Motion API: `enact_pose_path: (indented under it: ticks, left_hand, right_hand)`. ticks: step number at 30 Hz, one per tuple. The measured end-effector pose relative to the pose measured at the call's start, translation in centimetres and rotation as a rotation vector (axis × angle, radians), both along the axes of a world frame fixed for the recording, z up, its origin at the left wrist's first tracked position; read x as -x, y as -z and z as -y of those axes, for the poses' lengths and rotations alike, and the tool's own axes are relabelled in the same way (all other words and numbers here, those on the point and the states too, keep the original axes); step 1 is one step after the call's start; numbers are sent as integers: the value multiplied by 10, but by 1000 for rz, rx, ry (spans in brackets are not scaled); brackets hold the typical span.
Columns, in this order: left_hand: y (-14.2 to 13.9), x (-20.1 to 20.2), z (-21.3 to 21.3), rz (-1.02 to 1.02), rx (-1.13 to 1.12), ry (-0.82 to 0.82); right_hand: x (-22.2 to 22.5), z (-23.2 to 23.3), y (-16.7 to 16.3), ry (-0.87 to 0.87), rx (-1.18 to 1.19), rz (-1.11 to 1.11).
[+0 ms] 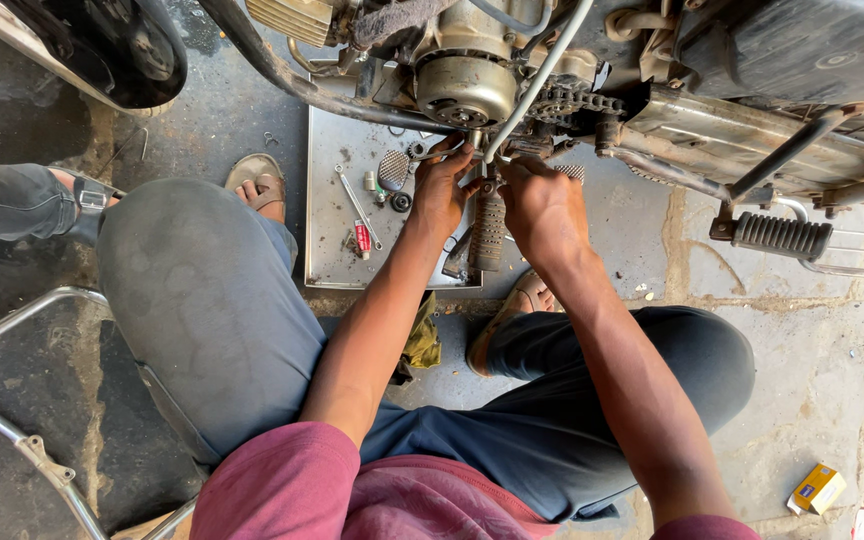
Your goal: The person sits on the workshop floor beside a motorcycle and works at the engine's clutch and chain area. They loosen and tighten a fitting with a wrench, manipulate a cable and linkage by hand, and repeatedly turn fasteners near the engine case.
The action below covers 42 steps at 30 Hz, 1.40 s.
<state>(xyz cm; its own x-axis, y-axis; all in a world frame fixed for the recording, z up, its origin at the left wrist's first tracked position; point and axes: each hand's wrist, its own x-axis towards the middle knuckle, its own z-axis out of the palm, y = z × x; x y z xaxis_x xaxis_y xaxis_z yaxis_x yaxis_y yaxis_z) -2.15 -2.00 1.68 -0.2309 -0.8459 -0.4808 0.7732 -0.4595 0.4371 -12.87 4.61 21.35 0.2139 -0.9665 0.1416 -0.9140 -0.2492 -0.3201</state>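
The motorcycle (652, 90) fills the far side of the floor, its engine casing (464, 85) and chain sprocket (562, 100) exposed just above where the person squats. Under the engine a flat metal tray (327, 255) lies on the concrete floor (812, 380), its near edge close to the person's sandalled feet.

Both hands are up at the bike's underside, right above the tray's far right corner. The left hand (439, 190) has its grip closed around a small fitting at the frame, beside the pale cable (537, 85) that runs down from the engine. The right hand (542, 205) sits just beside it, fingers curled shut on the same cluster of parts by the ribbed footpeg (489, 232), which hangs down between the two wrists. Exactly what the right fingers pinch is hidden by the knuckles.

To do this well, I would judge that one hand should hold the fitting steady while the other does the turning, wrists kept clear of the chain sprocket, and anything loosened dropped onto the tray rather than the floor.

On the tray lie a slim spanner (357, 205), a small red tube (362, 238), and a round mesh piece (393, 170). A green rag (420, 340) sits at the tray's near edge. A little yellow box (817, 488) lies well apart near the floor's near right corner.
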Motion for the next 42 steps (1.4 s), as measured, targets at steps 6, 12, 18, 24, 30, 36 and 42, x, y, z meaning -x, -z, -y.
enact_pose_path:
  ticks: [6, 12, 18, 24, 30, 36, 42]
  left_hand:
    - [2, 0, 0, -3, 17, -1]
    - [0, 0, -2, -57, 58, -11]
    - [0, -5, 0, -28, 37, 27]
    - [-2, -5, 0, -40, 65, 33]
    - [-4, -8, -1, -28, 72, 45]
    - [3, -4, 1, -21, 15, 21]
    - [3, -4, 2, -15, 18, 18]
  right_hand:
    - [6, 22, 14, 222, 122, 224]
    - [13, 56, 10, 425, 116, 495]
    - [30, 48, -3, 278, 174, 310]
    - [26, 31, -3, 88, 40, 238]
    - [22, 18, -11, 60, 29, 166]
    - [16, 18, -8, -45, 17, 46]
    - [4, 12, -7, -12, -58, -20]
